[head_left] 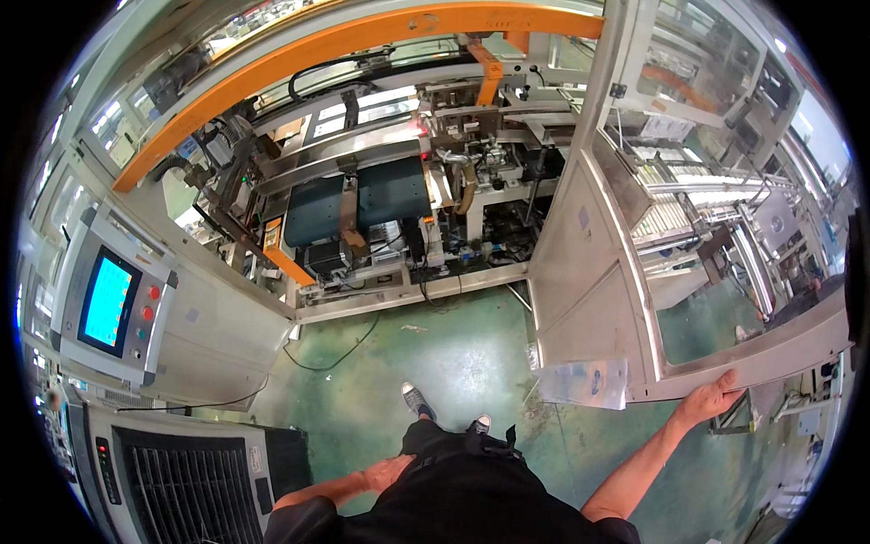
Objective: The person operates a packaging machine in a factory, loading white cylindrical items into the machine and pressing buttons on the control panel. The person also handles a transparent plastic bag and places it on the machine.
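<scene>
My right hand point(711, 399) is closed round the outer edge of a machine door point(770, 365), a pale frame with a clear window, standing swung out on my right. My left hand point(388, 473) lies against my black clothing at the hip and holds nothing visible. Beyond the doorway is a machine interior with a dark green conveyor belt point(394, 192) split by a metal bracket point(350, 210). A clear plastic document sleeve point(584, 383) hangs at the lower part of the door.
An orange beam point(362, 47) spans the machine's top. To my left stand a control panel with a lit blue screen point(110, 299) and red buttons point(153, 293), and a grey unit with a black grille point(190, 485). A black cable point(343, 361) trails over the green floor point(462, 349).
</scene>
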A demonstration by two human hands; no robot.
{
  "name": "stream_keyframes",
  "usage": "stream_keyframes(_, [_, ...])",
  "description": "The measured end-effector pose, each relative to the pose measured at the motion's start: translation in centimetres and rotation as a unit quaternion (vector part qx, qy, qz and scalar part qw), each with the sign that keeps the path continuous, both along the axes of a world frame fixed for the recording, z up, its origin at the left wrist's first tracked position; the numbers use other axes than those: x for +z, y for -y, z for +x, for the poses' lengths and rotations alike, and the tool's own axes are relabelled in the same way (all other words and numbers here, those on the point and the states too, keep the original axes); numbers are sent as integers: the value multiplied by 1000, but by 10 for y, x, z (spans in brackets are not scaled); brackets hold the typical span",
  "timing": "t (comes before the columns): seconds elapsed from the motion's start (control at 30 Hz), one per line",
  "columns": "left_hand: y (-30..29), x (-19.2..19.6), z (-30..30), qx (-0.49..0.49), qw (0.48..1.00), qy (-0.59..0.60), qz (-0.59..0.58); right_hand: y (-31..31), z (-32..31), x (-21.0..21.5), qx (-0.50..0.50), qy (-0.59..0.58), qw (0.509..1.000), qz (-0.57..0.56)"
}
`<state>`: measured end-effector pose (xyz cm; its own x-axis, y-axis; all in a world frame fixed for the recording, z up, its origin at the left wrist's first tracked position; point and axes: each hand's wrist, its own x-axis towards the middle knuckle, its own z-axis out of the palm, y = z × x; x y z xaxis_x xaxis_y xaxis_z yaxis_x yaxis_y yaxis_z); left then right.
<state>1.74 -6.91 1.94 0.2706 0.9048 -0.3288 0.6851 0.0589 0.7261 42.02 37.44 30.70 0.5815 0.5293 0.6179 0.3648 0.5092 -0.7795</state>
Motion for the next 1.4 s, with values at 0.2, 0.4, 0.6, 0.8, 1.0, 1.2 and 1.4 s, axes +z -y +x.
stream_keyframes(0.2, [-2, 9, 1, 5, 1000, -13, -25, 3, -2, 2, 13, -2, 1000, 6])
stream_keyframes(0.4, [-3, 12, 2, 10, 999, -5, -39, 2, 0, 0, 25, 3, 1000, 17])
stream_keyframes(0.6, [1, 9, 3, 6, 1000, 5, 9, 3, -2, 3, -6, 4, 1000, -19])
stream_keyframes(0.8, [10, -4, 7, -4, 999, -14, 31, 4, -1, 3, -41, 21, 998, -50])
stream_keyframes(1.0, [17, -7, 5, -7, 997, -33, 73, 3, 8, 0, -63, 10, 995, -79])
stream_keyframes(1.2, [-4, 33, 5, -15, 999, 11, 49, 5, -1, 4, -59, 24, 997, -49])
stream_keyframes(1.4, [14, -4, 7, -18, 996, -33, 78, 2, 1, 3, -40, 9, 997, -61])
